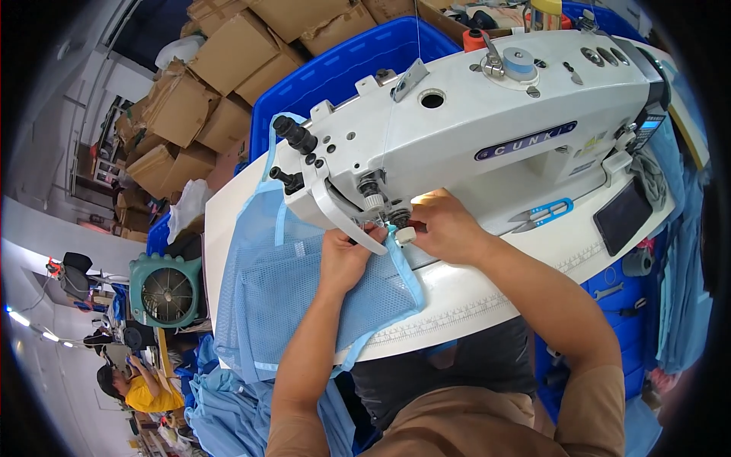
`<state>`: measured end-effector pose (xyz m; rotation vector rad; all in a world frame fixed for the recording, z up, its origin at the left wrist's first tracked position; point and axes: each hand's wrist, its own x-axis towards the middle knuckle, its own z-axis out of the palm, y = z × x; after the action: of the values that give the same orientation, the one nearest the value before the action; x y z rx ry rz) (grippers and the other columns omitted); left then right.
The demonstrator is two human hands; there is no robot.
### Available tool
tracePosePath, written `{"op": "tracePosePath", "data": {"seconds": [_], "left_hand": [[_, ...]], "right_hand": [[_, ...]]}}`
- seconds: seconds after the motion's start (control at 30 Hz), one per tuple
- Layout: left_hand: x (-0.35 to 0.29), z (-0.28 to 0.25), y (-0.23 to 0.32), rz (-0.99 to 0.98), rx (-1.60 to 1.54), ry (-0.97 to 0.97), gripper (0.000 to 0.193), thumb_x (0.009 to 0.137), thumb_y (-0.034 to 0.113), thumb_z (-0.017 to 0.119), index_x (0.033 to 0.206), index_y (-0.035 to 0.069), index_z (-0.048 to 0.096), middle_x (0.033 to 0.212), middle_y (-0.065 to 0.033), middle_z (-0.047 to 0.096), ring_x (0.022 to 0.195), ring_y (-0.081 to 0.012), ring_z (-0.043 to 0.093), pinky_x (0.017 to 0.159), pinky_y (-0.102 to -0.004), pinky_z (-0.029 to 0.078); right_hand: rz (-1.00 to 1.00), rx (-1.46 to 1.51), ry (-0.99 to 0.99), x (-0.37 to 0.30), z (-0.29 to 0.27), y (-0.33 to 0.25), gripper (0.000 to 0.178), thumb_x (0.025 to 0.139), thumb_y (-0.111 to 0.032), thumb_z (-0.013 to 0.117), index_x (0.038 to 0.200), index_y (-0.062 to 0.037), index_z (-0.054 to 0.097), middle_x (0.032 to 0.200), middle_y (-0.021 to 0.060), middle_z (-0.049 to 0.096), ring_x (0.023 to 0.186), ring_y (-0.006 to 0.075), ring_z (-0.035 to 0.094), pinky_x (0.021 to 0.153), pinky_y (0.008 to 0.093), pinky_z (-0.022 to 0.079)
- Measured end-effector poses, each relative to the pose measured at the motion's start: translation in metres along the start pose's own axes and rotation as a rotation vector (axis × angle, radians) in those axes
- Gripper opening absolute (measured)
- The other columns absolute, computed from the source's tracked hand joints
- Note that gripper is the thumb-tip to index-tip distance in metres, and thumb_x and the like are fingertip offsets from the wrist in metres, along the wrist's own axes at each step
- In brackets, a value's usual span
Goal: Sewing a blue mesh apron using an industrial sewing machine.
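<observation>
A light-blue mesh fabric (282,297) with plain blue edging spreads over the left part of the white sewing machine table. Its edged border runs up under the needle area of the white industrial sewing machine (449,145). Just left of the needle, my left hand (346,257) pinches the fabric between thumb and fingers, partly behind the curved white guard. My right hand (449,227) is closed at the border on the needle's other side, its fingertips partly hidden by the machine's parts. The stitching point itself is mostly covered.
Blue-handled thread snips (542,215) and a dark phone (623,216) lie right of my right forearm. Behind the machine stands a blue bin (335,68); cardboard boxes (228,57) pile at the back left. A green fan (166,291) and a person in yellow (148,392) are at left.
</observation>
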<state>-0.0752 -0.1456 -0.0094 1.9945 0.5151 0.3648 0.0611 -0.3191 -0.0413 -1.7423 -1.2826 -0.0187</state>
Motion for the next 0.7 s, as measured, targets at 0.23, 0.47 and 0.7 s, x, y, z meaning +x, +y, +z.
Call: {"op": "tracePosePath", "data": {"seconds": [0.23, 0.47, 0.7], "left_hand": [[0.001, -0.001, -0.005, -0.004, -0.022, -0.009, 0.012, 0.090, 0.014, 0.085, 0.093, 0.003, 0.083, 0.082, -0.0032, 0.078, 0.074, -0.0087, 0.066, 0.067, -0.0274, 0.052], [0.001, -0.001, -0.003, -0.002, -0.065, -0.018, 0.012, 0.090, 0.014, 0.085, 0.094, 0.003, 0.084, 0.082, -0.0032, 0.078, 0.073, -0.0082, 0.066, 0.066, -0.0268, 0.051], [0.003, 0.000, -0.006, 0.012, -0.093, -0.004, 0.013, 0.090, 0.014, 0.085, 0.096, 0.003, 0.084, 0.084, -0.0043, 0.079, 0.074, -0.0084, 0.066, 0.067, -0.0264, 0.052]], "right_hand": [[0.003, -0.171, -0.018, 0.003, -0.002, -0.011, 0.010, 0.089, -0.017, 0.070, 0.087, -0.0078, 0.073, 0.080, 0.0079, 0.071, 0.081, 0.0273, 0.068, 0.090, 0.0423, 0.047], [0.067, -0.104, -0.004, 0.000, 0.000, -0.010, 0.008, 0.088, -0.016, 0.070, 0.089, -0.0083, 0.073, 0.080, 0.0079, 0.071, 0.081, 0.0285, 0.068, 0.089, 0.0415, 0.047], [0.051, -0.189, 0.064, 0.002, 0.012, -0.009, 0.007, 0.087, -0.015, 0.070, 0.086, -0.0081, 0.071, 0.082, 0.0094, 0.071, 0.084, 0.0293, 0.068, 0.090, 0.0424, 0.047]]}}
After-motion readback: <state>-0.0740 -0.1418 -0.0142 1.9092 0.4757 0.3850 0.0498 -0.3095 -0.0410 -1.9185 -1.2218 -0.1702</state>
